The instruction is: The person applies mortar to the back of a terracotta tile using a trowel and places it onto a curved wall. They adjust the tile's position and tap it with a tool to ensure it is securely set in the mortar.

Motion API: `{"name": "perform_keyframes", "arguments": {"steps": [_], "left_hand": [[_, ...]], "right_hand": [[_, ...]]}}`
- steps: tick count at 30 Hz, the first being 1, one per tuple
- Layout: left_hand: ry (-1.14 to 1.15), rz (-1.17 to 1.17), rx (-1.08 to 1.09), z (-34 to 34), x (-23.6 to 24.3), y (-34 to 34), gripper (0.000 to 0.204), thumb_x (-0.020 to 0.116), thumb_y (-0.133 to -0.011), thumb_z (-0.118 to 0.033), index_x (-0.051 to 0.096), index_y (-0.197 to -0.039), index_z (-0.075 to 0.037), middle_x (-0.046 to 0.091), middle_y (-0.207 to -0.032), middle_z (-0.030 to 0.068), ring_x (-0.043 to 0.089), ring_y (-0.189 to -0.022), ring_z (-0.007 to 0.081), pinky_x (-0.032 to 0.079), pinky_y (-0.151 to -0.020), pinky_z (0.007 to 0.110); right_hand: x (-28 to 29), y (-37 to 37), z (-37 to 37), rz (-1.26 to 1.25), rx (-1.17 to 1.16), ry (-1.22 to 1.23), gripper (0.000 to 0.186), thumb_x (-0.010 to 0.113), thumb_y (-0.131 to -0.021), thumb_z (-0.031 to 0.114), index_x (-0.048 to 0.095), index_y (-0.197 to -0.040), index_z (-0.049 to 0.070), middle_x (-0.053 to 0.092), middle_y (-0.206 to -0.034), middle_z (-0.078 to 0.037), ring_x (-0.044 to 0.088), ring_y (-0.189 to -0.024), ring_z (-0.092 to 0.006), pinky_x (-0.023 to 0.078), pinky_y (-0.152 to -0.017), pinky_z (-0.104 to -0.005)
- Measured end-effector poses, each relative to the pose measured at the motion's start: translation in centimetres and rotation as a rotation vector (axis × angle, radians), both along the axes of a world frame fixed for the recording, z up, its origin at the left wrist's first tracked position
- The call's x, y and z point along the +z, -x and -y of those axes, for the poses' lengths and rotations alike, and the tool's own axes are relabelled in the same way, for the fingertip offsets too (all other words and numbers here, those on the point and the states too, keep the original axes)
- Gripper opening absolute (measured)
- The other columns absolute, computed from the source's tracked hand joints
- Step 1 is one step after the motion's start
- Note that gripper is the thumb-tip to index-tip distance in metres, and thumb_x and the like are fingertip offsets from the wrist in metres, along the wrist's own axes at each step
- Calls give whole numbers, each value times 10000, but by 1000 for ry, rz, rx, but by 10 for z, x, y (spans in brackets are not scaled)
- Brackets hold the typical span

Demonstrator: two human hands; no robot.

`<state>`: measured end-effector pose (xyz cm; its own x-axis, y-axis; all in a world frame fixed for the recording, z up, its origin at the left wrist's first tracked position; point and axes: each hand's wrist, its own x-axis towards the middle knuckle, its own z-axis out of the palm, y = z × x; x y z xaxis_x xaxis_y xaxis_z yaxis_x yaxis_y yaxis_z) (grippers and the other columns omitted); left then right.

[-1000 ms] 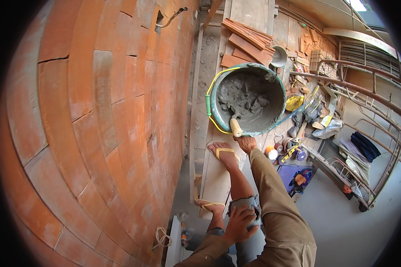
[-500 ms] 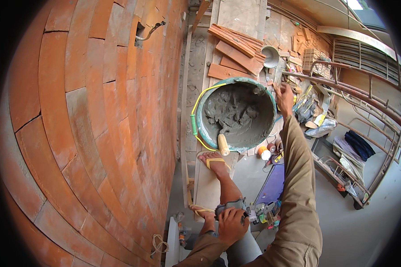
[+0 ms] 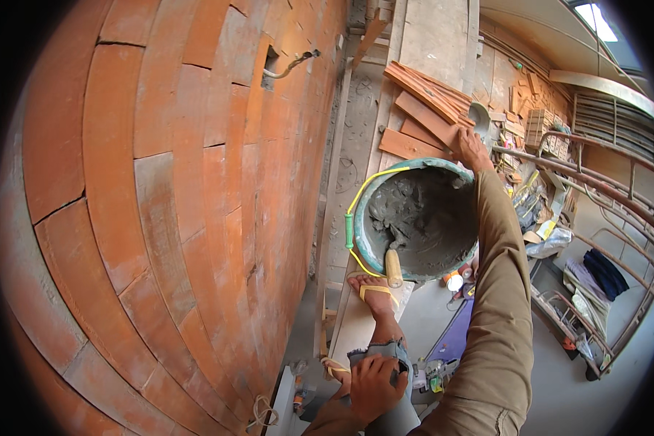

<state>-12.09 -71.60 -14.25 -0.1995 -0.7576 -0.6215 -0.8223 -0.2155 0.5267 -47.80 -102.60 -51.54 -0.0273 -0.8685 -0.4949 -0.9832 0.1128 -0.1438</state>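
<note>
My right hand [image 3: 471, 150] reaches past the bucket, its fingers closed on the end of a terracotta strip in a loose pile [image 3: 429, 98] on the plank. A green bucket [image 3: 363, 240] holds grey wet mortar [image 3: 407, 203], with a wooden-handled tool [image 3: 393, 267] sticking out. Its yellow wire handle has a green grip [image 3: 349, 231]. A grey bowl [image 3: 479, 116] is partly behind my hand. My left hand [image 3: 374, 386] rests over my bent knee, fingers apart, holding nothing.
A terracotta-faced wall [image 3: 160, 218] with a cable [image 3: 291, 68] fills the left. My feet in yellow sandals [image 3: 374, 294] stand on a narrow raised plank [image 3: 436, 22]. Metal scaffold frames [image 3: 603, 182], bagged items and brick stacks [image 3: 538, 127] lie right. A purple mat [image 3: 450, 327] is below.
My right hand has left the wooden tool handle by the bucket's near rim and moved forward to the terracotta pile. The bucket appears lower in view. My left hand stays on my knee.
</note>
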Motion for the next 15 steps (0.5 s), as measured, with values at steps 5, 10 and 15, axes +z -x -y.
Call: {"name": "perform_keyframes", "arguments": {"steps": [5,10,15], "left_hand": [[2,-67,-32,-4,-6,7,270,756,-730,-296,693,-935,-131,673,-974,58,609,-1033,265,467,-867,424],[29,-1,7,-10,8,3,279,724,-760,-304,690,-952,-104,669,-968,64,607,-1019,246,457,-861,430],[-76,-30,-11,-35,5,1,293,703,-784,-315,691,-978,-95,668,-973,84,605,-1021,280,461,-870,446]], "right_hand": [[-52,78,-25,-307,153,77,621,761,-774,210,466,-1241,-74,533,-1215,-279,583,-1104,-418,525,-901,-461],[45,-2,16,70,-29,44,446,777,-692,272,647,-993,-29,648,-1044,-219,662,-935,-393,552,-763,-463],[162,-6,52,365,-304,-298,375,768,-627,316,731,-775,-27,709,-757,-184,673,-719,-256,513,-681,-390]]}}
